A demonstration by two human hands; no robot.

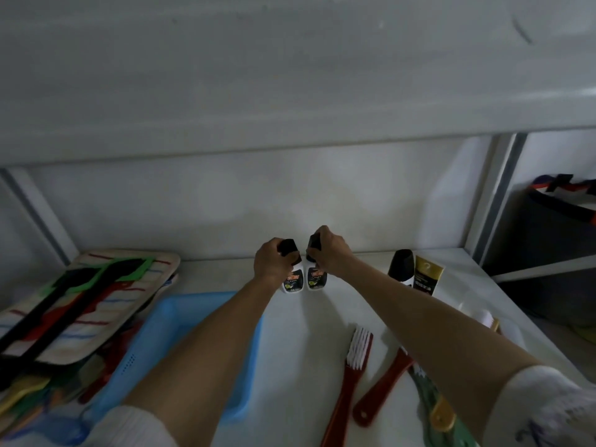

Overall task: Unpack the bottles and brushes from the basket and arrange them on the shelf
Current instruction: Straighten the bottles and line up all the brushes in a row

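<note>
Red brushes [350, 379] lie nearest on the shelf [300, 333]; beyond, left hand [272, 264] and right hand [329, 253] each grip a black-capped bottle [294, 280], side by side, upright.

Your right forearm [445, 324] hides most of the second red brush [380, 395] and the green-handled brush [433, 411] beyond it. Labels on the two small bottles [304, 279] are too blurred for you to read. The blue basket [167, 346] is partly covered by your left forearm [200, 350], its contents unclear.
</note>
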